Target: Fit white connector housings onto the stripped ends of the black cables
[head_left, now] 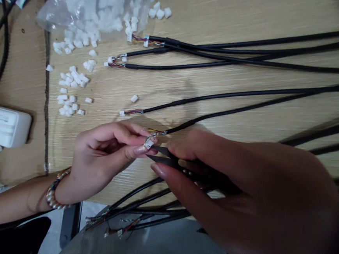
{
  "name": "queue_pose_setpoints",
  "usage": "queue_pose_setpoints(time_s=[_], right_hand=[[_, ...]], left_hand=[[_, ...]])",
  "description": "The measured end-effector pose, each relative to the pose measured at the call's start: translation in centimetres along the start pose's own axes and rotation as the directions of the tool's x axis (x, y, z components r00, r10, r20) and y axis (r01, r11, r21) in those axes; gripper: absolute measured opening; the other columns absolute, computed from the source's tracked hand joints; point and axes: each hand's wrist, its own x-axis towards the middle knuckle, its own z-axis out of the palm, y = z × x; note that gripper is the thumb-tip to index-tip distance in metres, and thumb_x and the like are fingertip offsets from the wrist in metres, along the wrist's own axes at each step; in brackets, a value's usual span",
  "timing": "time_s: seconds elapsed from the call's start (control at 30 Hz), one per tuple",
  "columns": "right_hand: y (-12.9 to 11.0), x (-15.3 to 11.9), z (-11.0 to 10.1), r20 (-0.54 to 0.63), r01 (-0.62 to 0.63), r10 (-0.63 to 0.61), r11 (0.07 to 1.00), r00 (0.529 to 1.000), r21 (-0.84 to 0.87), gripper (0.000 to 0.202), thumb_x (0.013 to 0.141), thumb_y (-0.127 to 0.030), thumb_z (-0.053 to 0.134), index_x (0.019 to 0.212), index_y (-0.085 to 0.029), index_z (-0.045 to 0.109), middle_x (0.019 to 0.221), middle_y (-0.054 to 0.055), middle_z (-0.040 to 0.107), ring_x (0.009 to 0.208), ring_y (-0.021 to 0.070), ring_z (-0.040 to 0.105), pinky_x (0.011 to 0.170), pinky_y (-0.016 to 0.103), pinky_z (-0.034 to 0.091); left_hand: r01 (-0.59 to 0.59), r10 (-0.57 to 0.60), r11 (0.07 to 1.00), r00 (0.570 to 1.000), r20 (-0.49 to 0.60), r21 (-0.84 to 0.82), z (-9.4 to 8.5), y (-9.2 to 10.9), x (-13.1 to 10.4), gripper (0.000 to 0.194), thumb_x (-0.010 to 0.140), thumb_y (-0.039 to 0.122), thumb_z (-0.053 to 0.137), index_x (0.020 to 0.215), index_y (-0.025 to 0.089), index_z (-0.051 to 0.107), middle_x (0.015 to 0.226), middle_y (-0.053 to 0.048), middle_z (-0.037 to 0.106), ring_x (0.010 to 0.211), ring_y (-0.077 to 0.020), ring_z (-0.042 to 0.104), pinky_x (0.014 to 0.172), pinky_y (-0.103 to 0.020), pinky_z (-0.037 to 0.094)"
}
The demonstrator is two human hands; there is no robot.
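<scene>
Between the thumb and fingers of my left hand (105, 153) is a small white connector (149, 143), pinched at the end of a black cable (199, 118) whose thin coloured wires show. My right hand (236, 179) is closed around dark tweezers (165, 157). The two tips of the tweezers are slightly apart, and the upper one is close to the connector; whether they touch cannot be made out. Just above my left hand lies another cable (180, 102) with a white connector (122, 113) on its wires.
Loose white connectors (73, 76) lie in piles at the left, below a clear plastic bag (93, 7). More black cables (237, 47) cross the upper table (255, 12). Several cables (149, 196) hang at the front edge. A white device (8, 126) sits far left.
</scene>
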Motion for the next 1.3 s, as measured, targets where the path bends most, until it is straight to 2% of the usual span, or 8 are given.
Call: queue_pose_setpoints(time_s=[0.1, 0.3, 0.5, 0.7, 0.83, 0.93, 1.1, 1.3], right_hand=[[0.05, 0.09, -0.03, 0.004, -0.002, 0.002, 1.000, 1.000, 0.004, 0.007, 0.094, -0.029, 0.064, 0.087, -0.027, 0.066, 0.054, -0.009, 0.062, 0.033, 0.0103, 0.042, 0.040, 0.030, 0.027], [0.54, 0.24, 0.24, -0.010, 0.030, -0.029, 0.997, 1.000, 0.068, 0.006, 0.093, -0.024, 0.065, 0.091, -0.026, 0.070, 0.064, -0.008, 0.071, 0.041, 0.0103, 0.053, 0.043, 0.029, 0.032], [0.38, 0.36, 0.16, 0.044, 0.009, -0.012, 0.997, 0.999, 0.073, 0.015, 0.093, -0.025, 0.065, 0.078, -0.024, 0.067, 0.056, -0.009, 0.065, 0.035, 0.0081, 0.042, 0.039, 0.030, 0.027], [0.23, 0.28, 0.01, 0.093, -0.079, 0.070, 0.992, 0.993, 0.100, 0.014, 0.094, -0.027, 0.065, 0.082, -0.025, 0.071, 0.063, -0.008, 0.071, 0.047, 0.0103, 0.057, 0.044, 0.027, 0.033], [0.17, 0.06, 0.02, 0.052, -0.025, 0.023, 0.998, 0.998, 0.055, 0.014, 0.097, -0.028, 0.063, 0.086, -0.024, 0.071, 0.066, -0.008, 0.074, 0.045, 0.0109, 0.060, 0.043, 0.028, 0.035], [0.17, 0.00, 0.09, 0.025, 0.023, -0.022, 1.000, 0.999, -0.016, 0.020, 0.101, -0.028, 0.056, 0.089, -0.022, 0.070, 0.063, -0.006, 0.071, 0.041, 0.0121, 0.057, 0.041, 0.029, 0.031], [0.40, 0.17, 0.33, 0.065, 0.026, -0.023, 0.998, 0.998, -0.059, 0.028, 0.105, -0.027, 0.048, 0.086, -0.021, 0.067, 0.055, -0.007, 0.062, 0.035, 0.0112, 0.048, 0.041, 0.027, 0.025], [0.64, 0.04, 0.45, -0.005, 0.048, -0.048, 0.992, 0.999, -0.115, 0.035, 0.106, -0.027, 0.043, 0.076, -0.023, 0.059, 0.045, -0.007, 0.046, 0.035, 0.0127, 0.039, 0.041, 0.027, 0.018]], left_hand=[[0.010, -0.010, 1.000, 1.000, 0.002, 0.005, -0.03, 0.08, 0.05, 0.010, 0.089, 0.020, 0.082, 0.090, 0.029, 0.082, 0.098, -0.002, 0.082, 0.088, -0.0180, 0.080, 0.079, -0.029, 0.071], [0.022, -0.022, 0.999, 1.000, -0.003, 0.030, 0.05, 0.25, 0.14, 0.010, 0.087, 0.018, 0.084, 0.087, 0.029, 0.083, 0.094, -0.002, 0.082, 0.084, -0.0182, 0.079, 0.075, -0.031, 0.070], [0.014, -0.015, 0.999, 1.000, 0.023, 0.031, 0.19, 0.11, -0.07, 0.012, 0.089, 0.016, 0.081, 0.088, 0.028, 0.082, 0.093, -0.002, 0.081, 0.085, -0.0187, 0.078, 0.075, -0.032, 0.069], [0.011, -0.012, 0.997, 1.000, 0.025, 0.073, 0.09, 0.07, -0.12, 0.010, 0.091, 0.019, 0.080, 0.089, 0.029, 0.081, 0.095, -0.001, 0.081, 0.086, -0.0190, 0.078, 0.076, -0.034, 0.069], [-0.017, 0.017, 0.997, 1.000, -0.001, 0.069, 0.12, 0.04, -0.03, 0.014, 0.088, 0.015, 0.082, 0.091, 0.029, 0.083, 0.098, 0.000, 0.081, 0.087, -0.0168, 0.078, 0.079, -0.030, 0.068], [-0.016, 0.016, 0.998, 1.000, -0.014, 0.053, 0.25, 0.03, 0.02, 0.015, 0.087, 0.013, 0.083, 0.090, 0.027, 0.083, 0.097, -0.001, 0.082, 0.087, -0.0155, 0.078, 0.079, -0.027, 0.068], [0.009, -0.009, 1.000, 0.999, -0.034, 0.009, 0.40, 0.06, 0.12, 0.014, 0.085, 0.013, 0.085, 0.088, 0.026, 0.084, 0.096, -0.001, 0.083, 0.087, -0.0149, 0.079, 0.081, -0.025, 0.068], [0.078, -0.081, 0.994, 0.996, -0.036, -0.077, 0.42, 0.09, 0.30, 0.020, 0.081, 0.006, 0.086, 0.087, 0.026, 0.084, 0.095, 0.000, 0.083, 0.084, -0.0123, 0.079, 0.079, -0.019, 0.067]])
